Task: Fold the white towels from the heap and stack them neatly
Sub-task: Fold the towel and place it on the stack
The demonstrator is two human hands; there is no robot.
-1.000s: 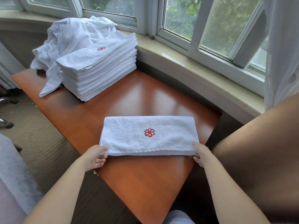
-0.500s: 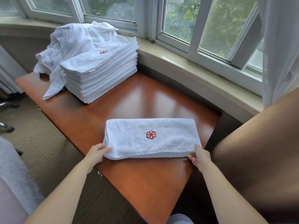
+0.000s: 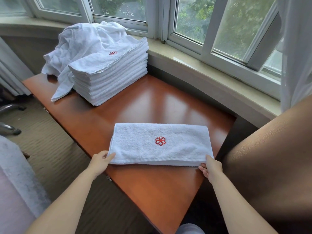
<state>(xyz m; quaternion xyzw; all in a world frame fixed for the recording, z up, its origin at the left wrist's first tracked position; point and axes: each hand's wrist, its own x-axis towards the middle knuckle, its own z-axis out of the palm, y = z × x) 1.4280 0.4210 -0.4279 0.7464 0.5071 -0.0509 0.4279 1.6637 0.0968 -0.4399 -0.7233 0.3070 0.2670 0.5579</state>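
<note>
Both hands have lifted the folded towel's (image 3: 160, 142) near edge off the counter (image 3: 152, 191): left hand (image 3: 101, 160) and right hand (image 3: 211, 167) fingers pinch its corners, bound for the stack (image 3: 109, 78) at 11 o'clock.

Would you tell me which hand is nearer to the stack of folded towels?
Left. The left hand pinches the folded towel's near left corner, on the stack's side of the table. The right hand pinches the near right corner, farther away.
</note>
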